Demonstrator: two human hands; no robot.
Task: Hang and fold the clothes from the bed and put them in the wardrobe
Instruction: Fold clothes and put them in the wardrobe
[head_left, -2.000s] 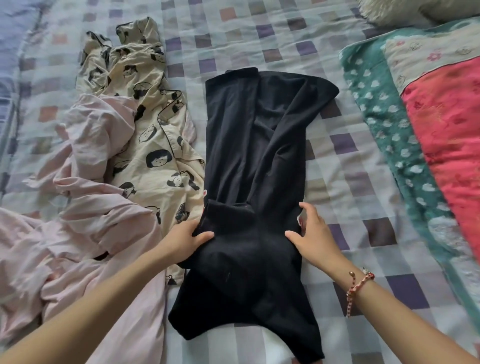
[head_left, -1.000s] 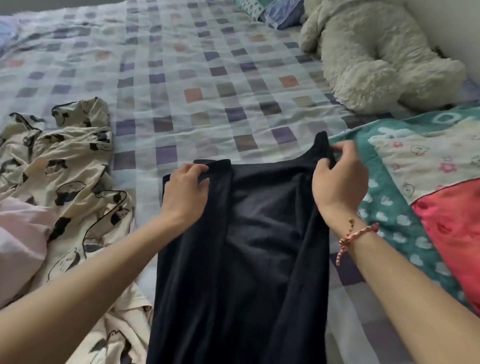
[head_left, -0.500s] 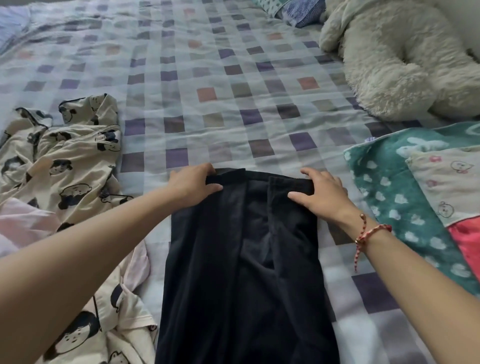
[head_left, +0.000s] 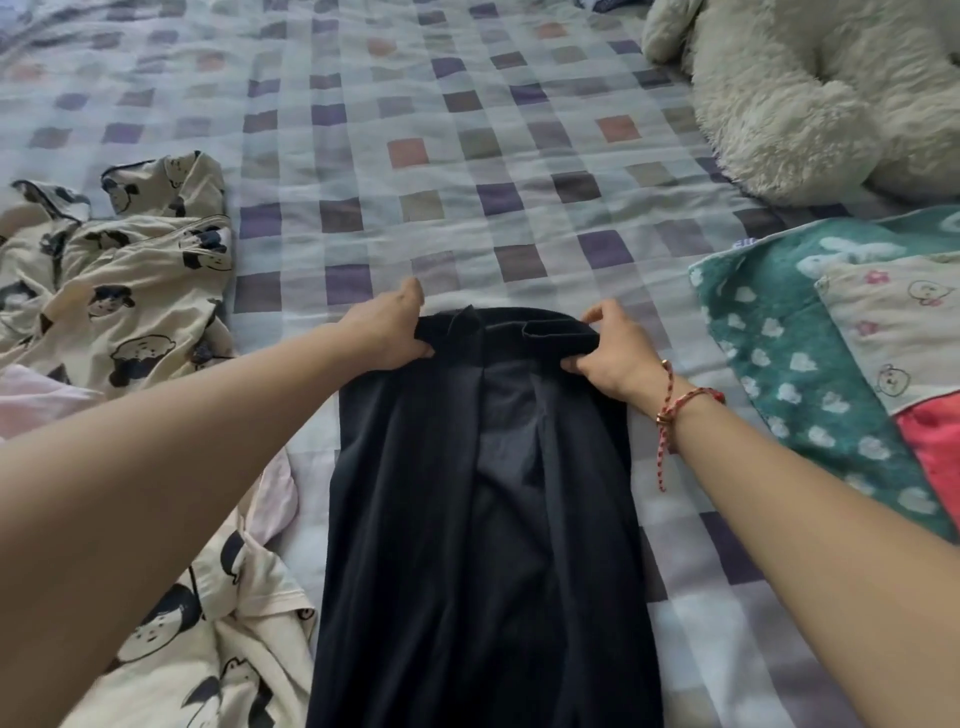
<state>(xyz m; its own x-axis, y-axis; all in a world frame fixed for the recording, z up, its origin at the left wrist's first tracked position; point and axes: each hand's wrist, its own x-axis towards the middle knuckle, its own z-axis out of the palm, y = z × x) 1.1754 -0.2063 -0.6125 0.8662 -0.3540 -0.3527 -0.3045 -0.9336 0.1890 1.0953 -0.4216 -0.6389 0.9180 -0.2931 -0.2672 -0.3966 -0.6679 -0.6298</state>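
Note:
A black garment (head_left: 483, 519) lies lengthwise on the checked bedsheet (head_left: 415, 171), folded into a long narrow strip running toward me. My left hand (head_left: 387, 330) grips its far left corner, and my right hand (head_left: 613, 348), with a red cord bracelet at the wrist, pinches the far right corner. The far edge is rolled or folded back between both hands. A cream garment with cartoon faces (head_left: 114, 280) lies crumpled at the left, and a pale pink garment (head_left: 36, 400) shows beside it under my left arm.
A large white plush toy (head_left: 810, 98) sits at the far right of the bed. A teal, cream and red blanket (head_left: 831, 374) covers the right side. Bare checked sheet stretches beyond the black garment.
Both hands went from the near part of the black garment to its far end, then drew that end toward me. Now the fingers curl round the far edge and turn it back.

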